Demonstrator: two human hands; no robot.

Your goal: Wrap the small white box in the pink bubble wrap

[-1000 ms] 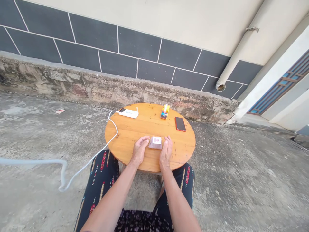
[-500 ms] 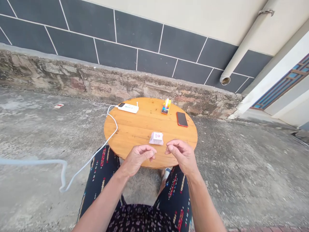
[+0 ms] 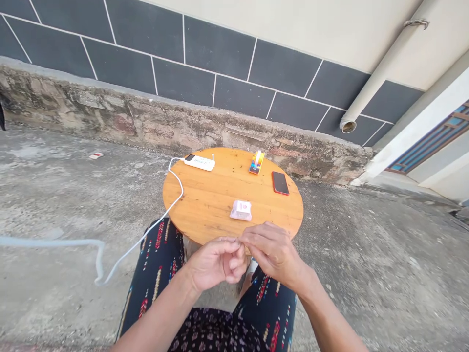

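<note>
Left grip (image 3: 219, 264) and right grip (image 3: 274, 249) are both pinched together, tips meeting, and I can't tell if there's anything tiny between them. The little packet (image 3: 239, 214) is lying on the desk (image 3: 205, 195) just past those tips, label (image 3: 243, 206) up, long axis running pretty much side to side.

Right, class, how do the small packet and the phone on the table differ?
The packet is pale pinkish with a white label; the phone has a dark screen and red edging. The packet looks bulky, the phone flat. The packet lies nearer the camera than the phone does. Both rest on the wooden table.
</note>
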